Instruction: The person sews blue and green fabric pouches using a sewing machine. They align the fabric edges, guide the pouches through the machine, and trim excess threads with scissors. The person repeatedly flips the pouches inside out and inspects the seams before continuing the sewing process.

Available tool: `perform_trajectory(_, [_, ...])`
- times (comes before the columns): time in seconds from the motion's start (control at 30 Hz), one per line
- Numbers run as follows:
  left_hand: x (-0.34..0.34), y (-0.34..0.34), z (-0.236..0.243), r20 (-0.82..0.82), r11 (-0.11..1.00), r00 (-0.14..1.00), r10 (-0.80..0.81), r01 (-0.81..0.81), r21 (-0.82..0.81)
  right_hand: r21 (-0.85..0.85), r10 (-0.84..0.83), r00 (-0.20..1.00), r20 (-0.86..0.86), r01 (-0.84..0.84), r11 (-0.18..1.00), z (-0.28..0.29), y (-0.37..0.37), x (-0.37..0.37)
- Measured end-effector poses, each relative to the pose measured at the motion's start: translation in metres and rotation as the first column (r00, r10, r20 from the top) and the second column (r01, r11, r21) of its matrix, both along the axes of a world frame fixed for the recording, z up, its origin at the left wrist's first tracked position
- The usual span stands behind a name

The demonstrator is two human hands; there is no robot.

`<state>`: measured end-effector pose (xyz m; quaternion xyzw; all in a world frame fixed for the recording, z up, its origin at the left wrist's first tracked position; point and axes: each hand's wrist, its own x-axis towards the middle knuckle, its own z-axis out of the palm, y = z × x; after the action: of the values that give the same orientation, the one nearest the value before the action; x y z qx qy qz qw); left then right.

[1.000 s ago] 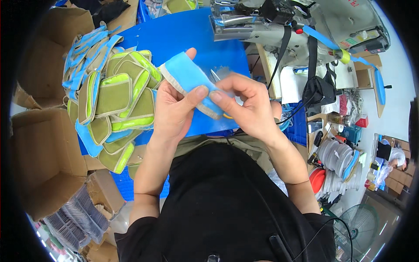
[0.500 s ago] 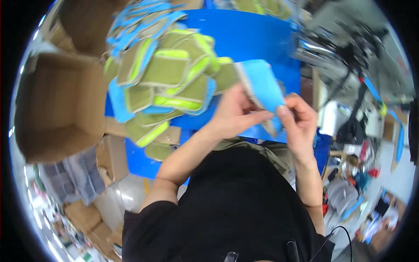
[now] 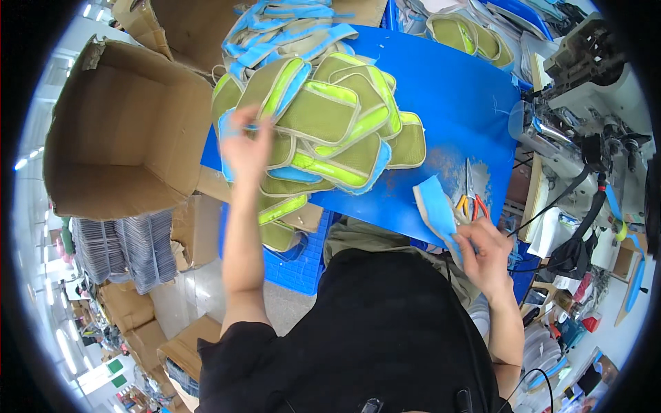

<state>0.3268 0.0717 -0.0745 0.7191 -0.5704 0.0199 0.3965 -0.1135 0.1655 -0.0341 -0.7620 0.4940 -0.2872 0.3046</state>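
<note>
My left hand (image 3: 246, 141), blurred, is over the left side of a pile of olive-green mesh pieces (image 3: 317, 113) with lime strips and some blue edging, its fingers apart. Whether it touches them I cannot tell. My right hand (image 3: 482, 244) is closed on a blue fabric piece (image 3: 434, 206) with pale binding, held near the front right of the blue table (image 3: 447, 96). Just beyond that piece lies a pair of scissors (image 3: 474, 203) with orange handles. Blue and beige straps (image 3: 289, 38) are heaped behind the pile.
A cardboard box (image 3: 124, 138) stands open at the left, another (image 3: 193, 38) behind it. Grey stacked sheets (image 3: 124, 251) are below them. A machine (image 3: 578, 124) is at the right, with cords. Blue bins (image 3: 506, 14) with more pieces are at the back.
My left hand has let go of the blue piece and moved left to the pile. My right hand has lowered it toward the right. The view has swung left.
</note>
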Motion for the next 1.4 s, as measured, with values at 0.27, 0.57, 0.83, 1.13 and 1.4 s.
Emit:
perform_trajectory(0.27, [0.177, -0.091, -0.035, -0.089, 0.774, 0.995, 0.040, 0.026, 0.632, -0.044, 0.209, 0.970, -0.124, -0.215, 0.976, 0.004, 0.006, 0.006])
perform_trajectory(0.57, [0.079, -0.077, 0.077, -0.716, 0.949, 0.662, -0.221, 0.317, 0.000, -0.121, 0.271, 0.934, -0.234, -0.305, 0.945, 0.018, 0.006, 0.002])
perform_trajectory(0.83, [-0.089, -0.040, 0.133, -0.594, 0.671, 0.554, -0.583, 0.741, 0.033, -0.373, 0.248, 0.924, -0.292, -0.349, 0.859, 0.076, -0.027, 0.017])
perform_trajectory(1.13, [-0.207, -0.013, 0.091, -0.028, 0.565, 0.575, -0.818, 0.794, -0.225, -0.535, -0.051, 0.997, -0.061, 0.010, 0.845, 0.048, -0.045, 0.001])
perform_trajectory(1.4, [-0.214, -0.037, 0.024, -0.917, 0.177, 0.131, -0.376, 0.982, 0.067, -0.503, -0.162, 0.981, 0.111, 0.196, 0.842, 0.043, -0.025, 0.003])
